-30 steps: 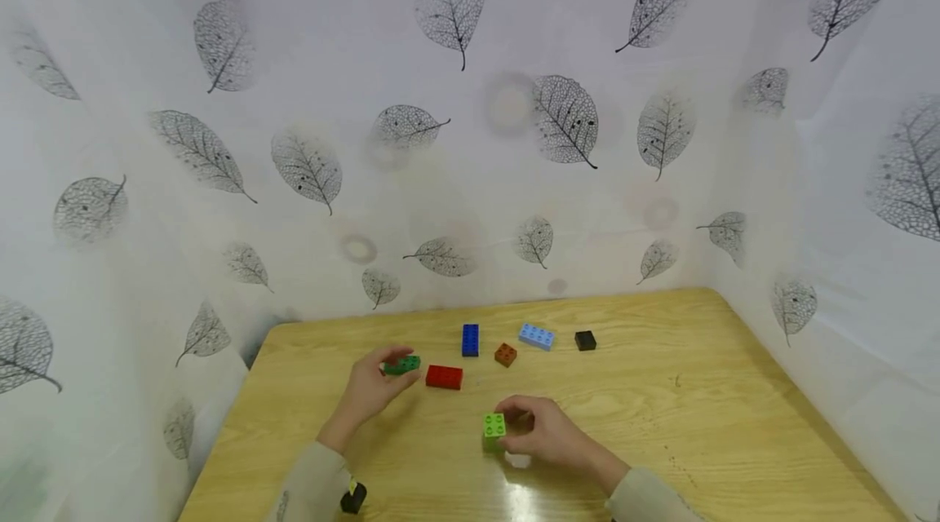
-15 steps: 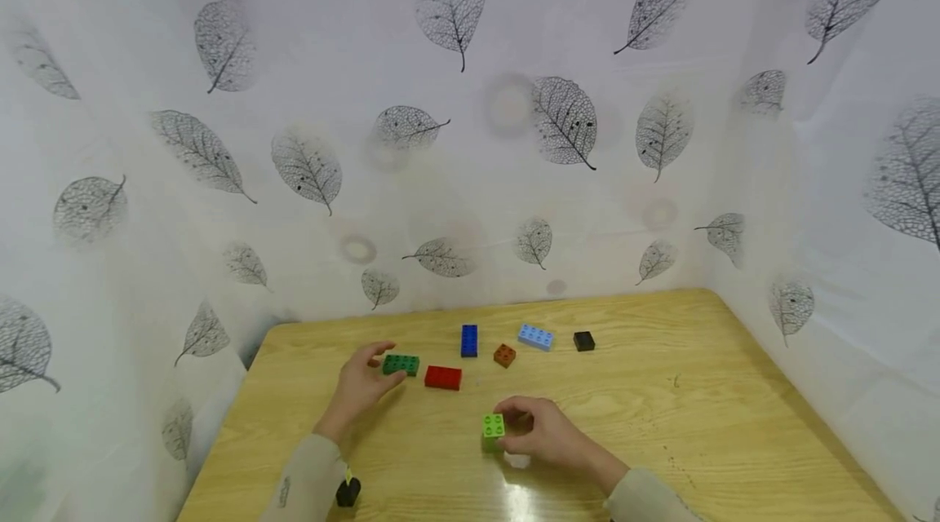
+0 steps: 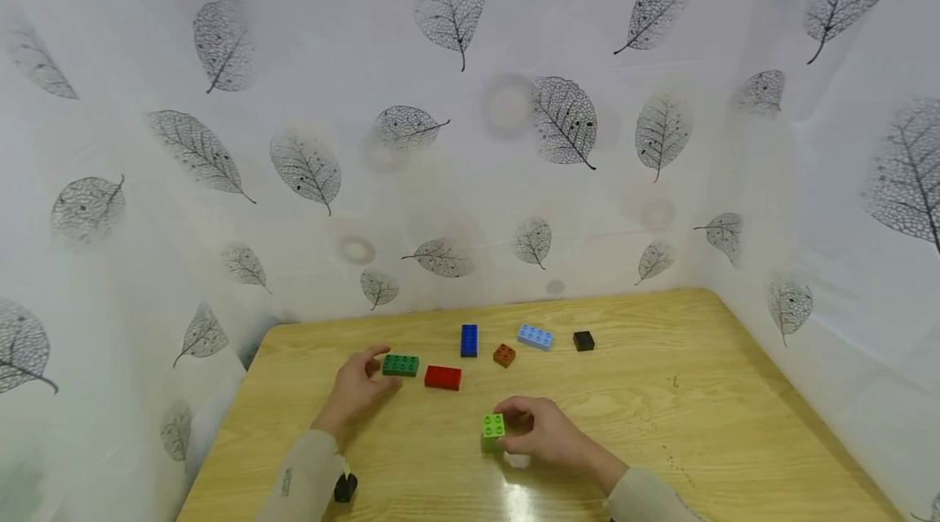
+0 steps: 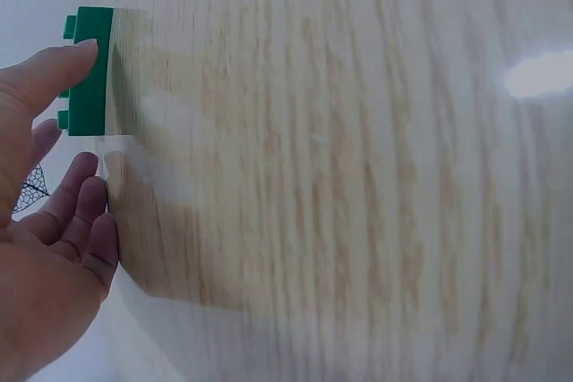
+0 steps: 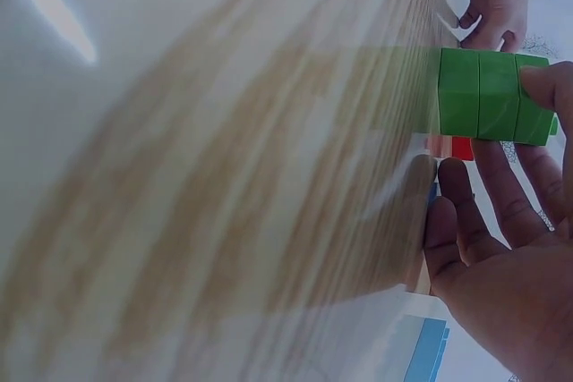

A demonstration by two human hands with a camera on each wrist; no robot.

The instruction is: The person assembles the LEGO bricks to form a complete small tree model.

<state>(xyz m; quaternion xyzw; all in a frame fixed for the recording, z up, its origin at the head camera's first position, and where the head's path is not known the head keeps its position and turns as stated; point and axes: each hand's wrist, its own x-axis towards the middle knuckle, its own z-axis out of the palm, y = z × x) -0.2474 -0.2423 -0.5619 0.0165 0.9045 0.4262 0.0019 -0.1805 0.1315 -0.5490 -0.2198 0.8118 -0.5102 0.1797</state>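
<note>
My left hand [image 3: 356, 386] is at the left end of a dark green building brick [image 3: 400, 365], fingers apart. The brick lies flat on the wooden table [image 3: 661, 424]. In the left wrist view, the thumb overlaps the side of this green brick [image 4: 89, 100] and the other fingers are loosely bent. Nearer the front, my right hand [image 3: 547, 432] pinches an upright stack of lime green bricks [image 3: 493, 432] between thumb and fingers. The right wrist view shows three layers in the stack [image 5: 479, 94], with the thumb on the top layer.
A red brick [image 3: 443, 378] lies right of the dark green one. Behind are a blue brick [image 3: 469, 340], a small brown brick [image 3: 504, 355], a light blue brick [image 3: 535, 336] and a black brick [image 3: 583, 341]. A leaf-patterned curtain [image 3: 470, 179] surrounds the table.
My left hand has drawn back left from the dark green brick, which now shows whole in the head view. The right hand and its lime green stack have stayed put.
</note>
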